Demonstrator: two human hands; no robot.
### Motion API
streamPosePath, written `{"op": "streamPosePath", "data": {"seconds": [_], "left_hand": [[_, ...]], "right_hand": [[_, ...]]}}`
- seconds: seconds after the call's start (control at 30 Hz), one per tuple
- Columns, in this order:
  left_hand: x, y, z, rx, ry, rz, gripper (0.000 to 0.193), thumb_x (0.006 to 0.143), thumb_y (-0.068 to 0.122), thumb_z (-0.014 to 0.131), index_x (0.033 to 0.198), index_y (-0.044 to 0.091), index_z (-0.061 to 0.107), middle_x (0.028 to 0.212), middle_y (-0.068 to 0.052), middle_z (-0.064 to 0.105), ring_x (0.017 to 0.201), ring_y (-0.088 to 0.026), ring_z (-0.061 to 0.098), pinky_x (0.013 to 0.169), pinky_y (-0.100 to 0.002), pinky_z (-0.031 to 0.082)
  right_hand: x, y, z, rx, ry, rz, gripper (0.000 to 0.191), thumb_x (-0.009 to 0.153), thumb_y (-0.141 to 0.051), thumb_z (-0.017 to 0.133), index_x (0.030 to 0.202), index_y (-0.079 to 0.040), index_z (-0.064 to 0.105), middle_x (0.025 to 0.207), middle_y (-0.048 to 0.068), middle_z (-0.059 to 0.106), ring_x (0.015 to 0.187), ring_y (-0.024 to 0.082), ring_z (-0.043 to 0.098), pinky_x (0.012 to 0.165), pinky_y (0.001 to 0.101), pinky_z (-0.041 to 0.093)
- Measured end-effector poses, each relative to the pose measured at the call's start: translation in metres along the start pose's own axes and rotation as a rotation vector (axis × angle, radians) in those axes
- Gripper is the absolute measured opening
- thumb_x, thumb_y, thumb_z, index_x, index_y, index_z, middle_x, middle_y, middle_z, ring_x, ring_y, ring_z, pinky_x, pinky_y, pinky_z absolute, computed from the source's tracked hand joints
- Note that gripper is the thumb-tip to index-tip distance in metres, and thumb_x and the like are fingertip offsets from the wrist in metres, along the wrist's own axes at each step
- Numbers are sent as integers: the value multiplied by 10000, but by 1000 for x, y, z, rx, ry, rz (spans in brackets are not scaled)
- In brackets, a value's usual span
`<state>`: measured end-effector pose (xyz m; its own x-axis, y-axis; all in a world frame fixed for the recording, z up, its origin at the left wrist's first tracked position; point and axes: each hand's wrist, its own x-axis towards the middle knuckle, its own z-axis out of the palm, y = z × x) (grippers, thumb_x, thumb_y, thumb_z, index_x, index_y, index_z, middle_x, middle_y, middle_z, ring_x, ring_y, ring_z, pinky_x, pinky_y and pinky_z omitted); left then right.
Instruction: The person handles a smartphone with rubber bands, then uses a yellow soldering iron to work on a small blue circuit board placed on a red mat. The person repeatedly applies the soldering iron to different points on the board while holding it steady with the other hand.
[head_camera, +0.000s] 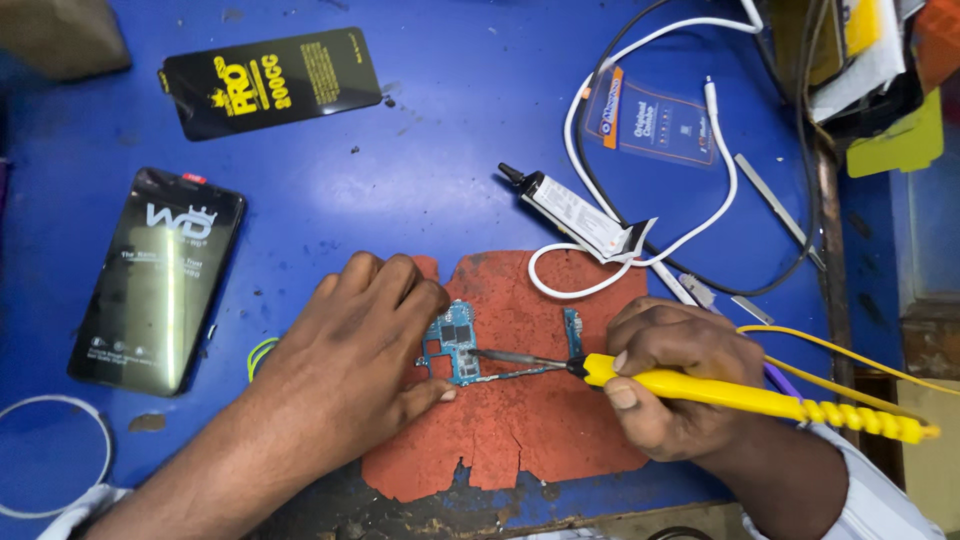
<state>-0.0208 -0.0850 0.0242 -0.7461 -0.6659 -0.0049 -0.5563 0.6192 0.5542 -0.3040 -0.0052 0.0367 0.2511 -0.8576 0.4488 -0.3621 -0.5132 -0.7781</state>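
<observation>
We see blue circuit board (455, 345) on red mat (520, 420), near front edge of blue surface (400, 170). Our left hand (350, 365) presses board down, fingers together, thumb at its lower edge. Our right hand (680, 375) clamped on yellow soldering iron (740, 398), tip touching board. Small blue board strip (572, 330) just beside iron. Glue tube (575, 213), white cable (640, 150) behind mat; two black phone-shaped packages (160, 280) toward left edge.

Left hand (365, 350) comes in from the lower left, palm down, fingers curled, thumb stretched out toward the right, forearm bare. Right hand (670, 385) enters from the lower right, fingers wrapped tight in a pen-like grip, thumb on top, knuckles up, light sleeve at the wrist.
</observation>
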Motion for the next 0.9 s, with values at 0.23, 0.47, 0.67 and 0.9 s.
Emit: {"op": "streamPosePath", "data": {"seconds": [0.23,0.47,0.67,0.9], "left_hand": [[0,-1,2,-19,2,-4,717,667,423,866,1227,55,612,1143,-82,543,1074,-298,512,923,-446,435],[-4,-7,10,6,-28,-28,715,673,417,873,1229,52,608,1149,-92,543,1085,-296,518,940,-446,442],[-4,-7,9,4,-13,-16,721,668,421,872,1230,58,603,1152,-90,544,1088,-297,519,938,-443,446],[-4,-7,10,5,-16,-17,726,665,429,871,1232,62,603,1155,-87,544,1088,-292,518,948,-440,444]], "right_hand": [[-1,1,4,15,22,-13,173,902,-47,675,1003,-35,535,743,78,639,636,174,656,620,324,567],[-4,4,5,4,33,-31,172,913,-47,682,1000,-34,533,750,72,643,653,174,668,637,326,576],[-7,5,8,-2,68,-8,150,906,-45,684,977,-35,553,731,62,629,645,160,678,616,308,588],[-7,6,7,9,55,-18,154,920,-45,676,996,-25,543,742,61,626,649,156,670,621,302,581]]}}
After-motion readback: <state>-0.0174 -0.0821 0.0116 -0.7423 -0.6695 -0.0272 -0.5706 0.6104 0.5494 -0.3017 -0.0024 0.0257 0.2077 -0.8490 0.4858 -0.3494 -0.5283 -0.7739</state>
